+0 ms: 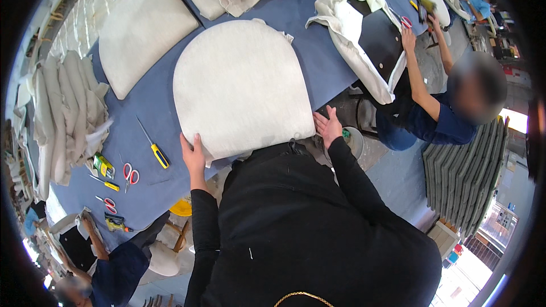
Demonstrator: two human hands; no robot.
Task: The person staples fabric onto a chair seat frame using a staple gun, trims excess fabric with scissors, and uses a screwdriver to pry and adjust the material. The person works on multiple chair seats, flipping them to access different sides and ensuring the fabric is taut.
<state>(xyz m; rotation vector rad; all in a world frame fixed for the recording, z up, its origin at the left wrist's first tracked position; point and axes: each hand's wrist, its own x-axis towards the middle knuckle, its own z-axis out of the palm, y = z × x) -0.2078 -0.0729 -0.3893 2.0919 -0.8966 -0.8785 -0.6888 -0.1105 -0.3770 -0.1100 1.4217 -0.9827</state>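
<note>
A rounded seat cushion [244, 85] in cream fabric lies before me on the blue-covered table, its straight edge toward my body. My left hand [194, 156] is at the near left corner, thumb on top and fingers along the side, gripping the edge. By the near right corner is my right hand [328, 127], palm turned up and fingers apart, fingertips at the cushion's side. Small tufts of fabric stick out at the cushion's far edge. Its underside is hidden.
Left on the blue table [153, 185] lie a yellow-handled screwdriver [159, 156], red-handled scissors [131, 175] and a staple gun [116, 223]. Another cushion [142, 31] and folded fabric [65, 113] lie beyond. A co-worker [432, 108] handles a part-covered seat [378, 40] at right; another [119, 267] works lower left.
</note>
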